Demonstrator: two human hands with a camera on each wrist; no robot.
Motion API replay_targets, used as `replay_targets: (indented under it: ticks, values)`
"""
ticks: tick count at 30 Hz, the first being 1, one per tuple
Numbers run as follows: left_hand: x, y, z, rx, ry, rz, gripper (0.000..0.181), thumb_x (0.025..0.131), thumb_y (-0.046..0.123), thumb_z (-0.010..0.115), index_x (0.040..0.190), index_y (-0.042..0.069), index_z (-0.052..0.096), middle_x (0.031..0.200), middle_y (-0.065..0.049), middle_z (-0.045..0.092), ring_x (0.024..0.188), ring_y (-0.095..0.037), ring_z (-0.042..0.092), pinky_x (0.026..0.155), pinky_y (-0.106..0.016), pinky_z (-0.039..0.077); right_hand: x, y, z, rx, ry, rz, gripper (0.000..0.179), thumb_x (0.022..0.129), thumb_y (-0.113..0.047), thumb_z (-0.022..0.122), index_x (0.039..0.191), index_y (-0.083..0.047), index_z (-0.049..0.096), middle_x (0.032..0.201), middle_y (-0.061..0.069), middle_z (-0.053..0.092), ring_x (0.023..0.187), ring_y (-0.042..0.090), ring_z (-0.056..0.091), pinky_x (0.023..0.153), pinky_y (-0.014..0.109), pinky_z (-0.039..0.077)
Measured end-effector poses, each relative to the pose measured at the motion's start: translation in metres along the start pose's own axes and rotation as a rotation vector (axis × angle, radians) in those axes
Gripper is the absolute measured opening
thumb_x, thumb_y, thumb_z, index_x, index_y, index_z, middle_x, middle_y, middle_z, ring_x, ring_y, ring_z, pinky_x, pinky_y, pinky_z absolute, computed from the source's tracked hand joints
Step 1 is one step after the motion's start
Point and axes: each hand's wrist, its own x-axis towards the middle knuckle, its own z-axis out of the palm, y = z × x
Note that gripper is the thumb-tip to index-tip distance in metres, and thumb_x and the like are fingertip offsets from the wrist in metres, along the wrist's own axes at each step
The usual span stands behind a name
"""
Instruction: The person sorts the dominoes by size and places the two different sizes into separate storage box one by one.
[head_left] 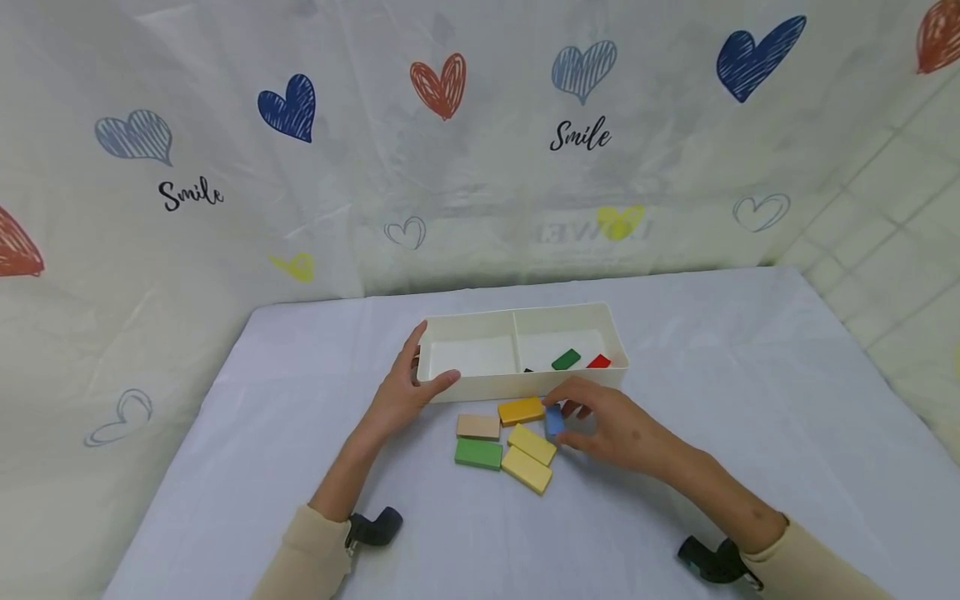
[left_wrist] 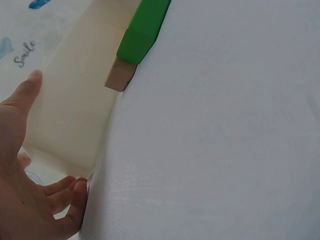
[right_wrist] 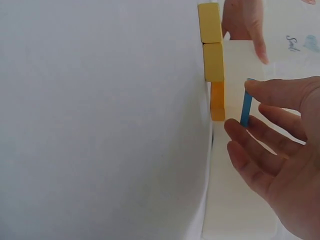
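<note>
A white two-compartment box stands on the cloth-covered table. My left hand grips its left end, thumb over the front rim and fingers along the side; the left wrist view shows this hand at the box's corner. Between thumb and fingertips my right hand pinches a blue block by its two ends, just in front of the box. Left of it lie an orange block, two yellow blocks, a tan block and a green block.
Inside the right compartment are a dark green block, a red block and a sliver of something black, mostly hidden by the front wall. A divider splits the box. Behind the table hangs a white sheet printed with hearts.
</note>
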Motion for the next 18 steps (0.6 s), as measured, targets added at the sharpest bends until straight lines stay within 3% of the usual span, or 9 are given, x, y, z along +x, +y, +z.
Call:
replay_targets:
  ticks: [9,18]
  values:
    - [0.0005,0.0001,0.0008,-0.003,-0.002,0.005,0.101,0.09,0.055,0.076,0.165,0.046,0.009,0.158,-0.006,0.042,0.143,-0.029,0.049,0.106,-0.051,0.049,-0.0008,0.0004,0.0024,0.081,0.076,-0.071,0.047,0.082,0.0,0.086,0.123,-0.01,0.066,0.124,0.004,0.066,0.098,0.016,0.068,0.087,0.035,0.061]
    - [0.001,-0.0004,0.0016,0.01,0.005,-0.005,0.101,0.09,0.056,0.076,0.165,0.046,0.009,0.155,-0.006,0.044,0.14,-0.029,0.05,0.104,-0.05,0.05,-0.0004,-0.0033,0.0009,0.088,0.133,-0.05,0.047,0.083,0.0,0.085,0.126,-0.01,0.07,0.122,0.0,0.063,0.097,0.012,0.067,0.086,0.033,0.061]
